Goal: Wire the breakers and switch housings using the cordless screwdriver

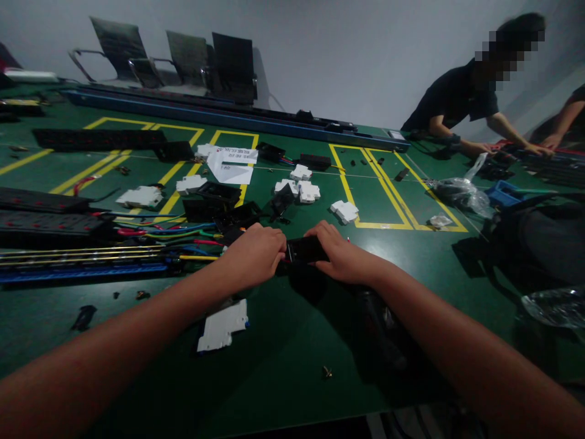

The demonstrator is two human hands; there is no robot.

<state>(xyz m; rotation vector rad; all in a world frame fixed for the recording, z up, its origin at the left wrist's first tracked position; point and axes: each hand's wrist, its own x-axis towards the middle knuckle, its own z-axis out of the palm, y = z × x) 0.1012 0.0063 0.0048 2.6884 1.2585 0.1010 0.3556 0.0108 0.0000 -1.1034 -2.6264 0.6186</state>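
Between my two hands is a small black plastic housing (pixel 307 250), held just above the green table. My left hand (pixel 256 253) is closed at its left end, near red, blue and yellow wires (pixel 201 241). My right hand (pixel 336 253) grips its right end, thumb below and fingers on top. Inside details of the housing are too dark to make out. A white circuit breaker (pixel 223 326) lies below my left wrist. Under my right forearm rests a dark, long-handled tool (pixel 381 329), its kind unclear.
Black socket strips (pixel 46 222) lie at the left. White breakers (pixel 304 183), open black housings (pixel 214 201) and paper sheets (pixel 233 164) are spread ahead. Screws (pixel 326 372) lie near the front edge. A black bag (pixel 543 244) stands at right. Another person (pixel 470 97) works at the far right.
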